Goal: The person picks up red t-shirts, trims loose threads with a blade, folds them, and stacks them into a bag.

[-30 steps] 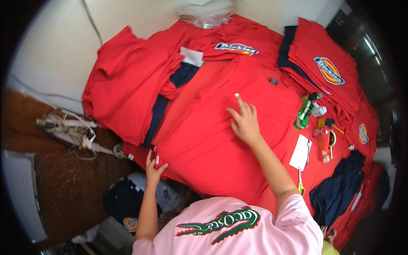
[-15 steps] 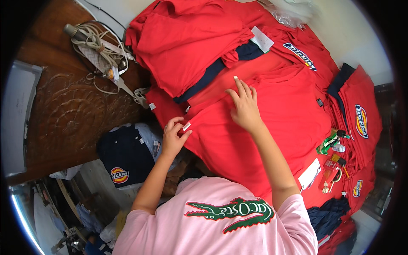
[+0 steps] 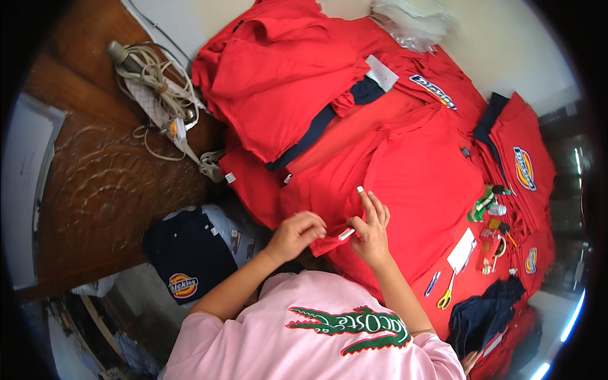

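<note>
A large red garment point(image 3: 418, 171) lies spread on the table in front of me. My left hand point(image 3: 296, 233) pinches its near hem, fingers closed on the red cloth. My right hand point(image 3: 370, 228) grips the same hem just to the right, with two fingers raised. Between the two hands a small white tag point(image 3: 346, 234) shows on the folded edge. A heap of other red garments with a navy strip point(image 3: 278, 82) lies beyond, at the far left of the table.
Folded red shirts with badges point(image 3: 522, 168) are stacked at the right. Yellow-handled scissors point(image 3: 447, 296), a white card point(image 3: 462, 251) and small green tools point(image 3: 482, 204) lie near them. A navy garment point(image 3: 187, 253) sits below left; a cord bundle point(image 3: 152, 85) lies on the wooden surface.
My right hand has drawn back from the middle of the red garment to its near hem. My left hand has closed on the hem beside it. The view has swung left.
</note>
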`<state>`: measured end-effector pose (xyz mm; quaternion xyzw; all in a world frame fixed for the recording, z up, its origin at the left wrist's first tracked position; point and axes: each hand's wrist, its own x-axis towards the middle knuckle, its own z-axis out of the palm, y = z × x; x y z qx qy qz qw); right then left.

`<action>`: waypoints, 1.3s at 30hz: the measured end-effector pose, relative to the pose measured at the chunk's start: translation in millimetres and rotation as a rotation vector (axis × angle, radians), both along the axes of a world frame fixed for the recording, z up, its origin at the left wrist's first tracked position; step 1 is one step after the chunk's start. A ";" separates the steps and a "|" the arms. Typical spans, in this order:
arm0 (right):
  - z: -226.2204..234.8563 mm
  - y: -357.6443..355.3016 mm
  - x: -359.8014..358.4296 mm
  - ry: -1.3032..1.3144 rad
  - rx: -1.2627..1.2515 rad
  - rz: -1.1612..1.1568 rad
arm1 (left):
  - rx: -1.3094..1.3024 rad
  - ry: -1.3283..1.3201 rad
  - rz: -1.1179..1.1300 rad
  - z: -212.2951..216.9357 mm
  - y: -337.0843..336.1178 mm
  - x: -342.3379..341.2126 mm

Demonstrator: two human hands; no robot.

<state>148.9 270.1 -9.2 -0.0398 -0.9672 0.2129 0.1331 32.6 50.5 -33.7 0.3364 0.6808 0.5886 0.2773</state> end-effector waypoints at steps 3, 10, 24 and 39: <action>5.3 1.6 6.4 0.039 0.052 -0.168 | -0.067 0.358 0.316 -53.4 -5.8 -36.1; 2.8 34.3 82.4 -0.055 0.296 -0.527 | -0.351 0.141 0.195 -143.8 -24.8 -76.7; -12.5 27.5 210.2 0.064 0.170 -0.984 | 0.086 -0.505 0.282 -136.0 -54.6 -77.5; -8.8 7.3 201.2 -0.148 0.209 -0.954 | 0.010 -0.230 0.378 -127.7 -58.2 -77.1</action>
